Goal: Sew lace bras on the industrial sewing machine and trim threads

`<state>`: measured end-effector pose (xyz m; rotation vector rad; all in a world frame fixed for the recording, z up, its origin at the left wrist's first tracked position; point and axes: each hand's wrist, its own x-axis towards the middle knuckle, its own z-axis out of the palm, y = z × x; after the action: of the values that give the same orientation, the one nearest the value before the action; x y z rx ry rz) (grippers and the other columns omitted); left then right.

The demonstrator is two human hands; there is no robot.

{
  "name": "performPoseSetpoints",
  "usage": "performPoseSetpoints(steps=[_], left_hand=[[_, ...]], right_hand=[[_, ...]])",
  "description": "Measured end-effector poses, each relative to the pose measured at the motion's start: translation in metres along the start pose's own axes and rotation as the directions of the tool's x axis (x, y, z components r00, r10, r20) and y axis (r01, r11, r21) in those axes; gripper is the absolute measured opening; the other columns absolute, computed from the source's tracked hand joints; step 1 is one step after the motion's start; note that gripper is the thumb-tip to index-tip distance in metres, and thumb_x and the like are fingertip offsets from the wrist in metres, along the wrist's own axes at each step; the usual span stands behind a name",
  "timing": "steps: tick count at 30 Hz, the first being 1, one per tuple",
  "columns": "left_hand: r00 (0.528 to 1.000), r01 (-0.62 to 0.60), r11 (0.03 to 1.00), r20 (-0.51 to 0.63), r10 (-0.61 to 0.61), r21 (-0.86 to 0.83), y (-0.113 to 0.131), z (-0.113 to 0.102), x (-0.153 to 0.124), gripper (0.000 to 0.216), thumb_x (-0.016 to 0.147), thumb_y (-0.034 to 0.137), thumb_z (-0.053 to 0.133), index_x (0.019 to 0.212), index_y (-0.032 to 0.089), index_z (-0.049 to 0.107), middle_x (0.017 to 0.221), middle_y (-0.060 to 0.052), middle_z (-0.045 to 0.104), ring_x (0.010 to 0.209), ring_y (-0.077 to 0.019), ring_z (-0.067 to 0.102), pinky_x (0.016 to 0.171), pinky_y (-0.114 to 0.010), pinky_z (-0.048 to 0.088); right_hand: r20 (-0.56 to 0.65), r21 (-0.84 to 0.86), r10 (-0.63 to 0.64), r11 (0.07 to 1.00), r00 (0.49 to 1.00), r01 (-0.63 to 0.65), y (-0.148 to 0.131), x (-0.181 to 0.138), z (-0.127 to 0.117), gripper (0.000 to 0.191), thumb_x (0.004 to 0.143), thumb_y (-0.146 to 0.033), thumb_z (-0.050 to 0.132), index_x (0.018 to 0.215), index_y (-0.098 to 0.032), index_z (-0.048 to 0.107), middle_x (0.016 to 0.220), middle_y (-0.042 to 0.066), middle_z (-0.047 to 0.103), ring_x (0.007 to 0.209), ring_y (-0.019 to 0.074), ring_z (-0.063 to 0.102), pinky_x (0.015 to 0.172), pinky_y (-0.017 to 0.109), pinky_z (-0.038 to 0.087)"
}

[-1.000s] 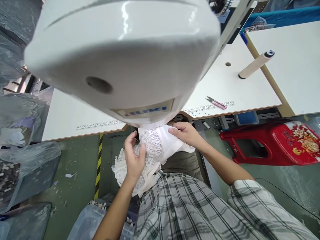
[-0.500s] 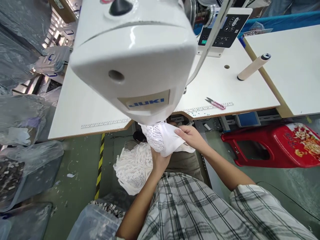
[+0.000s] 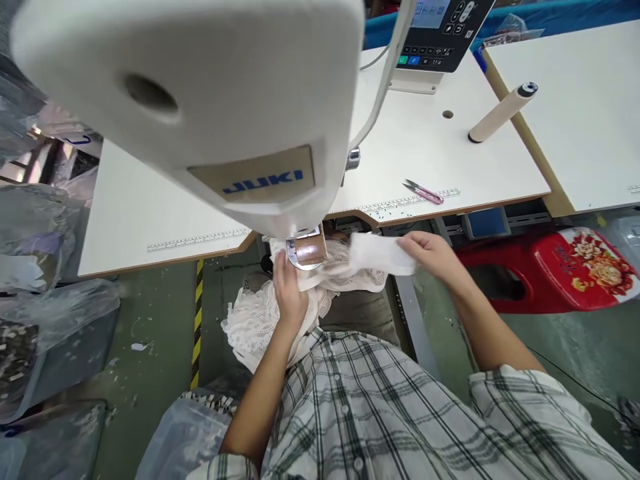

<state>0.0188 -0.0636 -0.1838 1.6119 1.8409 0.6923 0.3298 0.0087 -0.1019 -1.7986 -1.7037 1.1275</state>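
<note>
A white lace bra lies at the sewing machine's bed, partly hidden under the machine head. My left hand is at the left side of the bed, its fingers closed on the bra's edge; the fingertips are partly hidden. My right hand pinches the end of a smooth white fabric piece, stretched out to the right of the bed and slightly blurred. More cream lace fabric hangs bunched below my left hand, over the lap.
Pink thread snips lie on the white table near a printed ruler. A thread cone and control panel stand behind. A red stool is at right; a plastic bin sits low left.
My right hand has moved right, drawing the white fabric out. My left hand has shifted up and left to the bed's side. The metal bed now shows, and the view has moved closer to the machine head.
</note>
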Motion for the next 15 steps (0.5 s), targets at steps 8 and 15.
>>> performPoseSetpoints(steps=[8, 15], left_hand=[[0.955, -0.118, 0.953, 0.296, 0.031, 0.279, 0.009, 0.005, -0.025, 0.043, 0.094, 0.033, 0.054, 0.134, 0.017, 0.055, 0.146, -0.018, 0.054, 0.139, -0.0326, 0.05, 0.112, -0.048, 0.046], [0.879, 0.32, 0.706, 0.08, -0.47, 0.632, -0.041, -0.096, -0.078, 0.041, 0.094, 0.051, 0.049, 0.075, 0.017, 0.061, 0.076, -0.016, 0.067, 0.076, -0.0349, 0.068, 0.066, -0.041, 0.05]], right_hand=[[0.068, -0.556, -0.064, 0.826, 0.996, 0.091, 0.057, 0.011, 0.038, 0.049, 0.09, -0.038, 0.059, 0.13, -0.011, 0.061, 0.13, 0.024, 0.064, 0.123, 0.0371, 0.059, 0.1, 0.048, 0.048], [0.247, -0.423, -0.291, 0.826, 0.924, 0.373, 0.038, 0.029, 0.132, 0.059, 0.08, -0.03, 0.069, 0.135, -0.011, 0.055, 0.135, 0.026, 0.059, 0.127, 0.0432, 0.054, 0.105, 0.059, 0.044]])
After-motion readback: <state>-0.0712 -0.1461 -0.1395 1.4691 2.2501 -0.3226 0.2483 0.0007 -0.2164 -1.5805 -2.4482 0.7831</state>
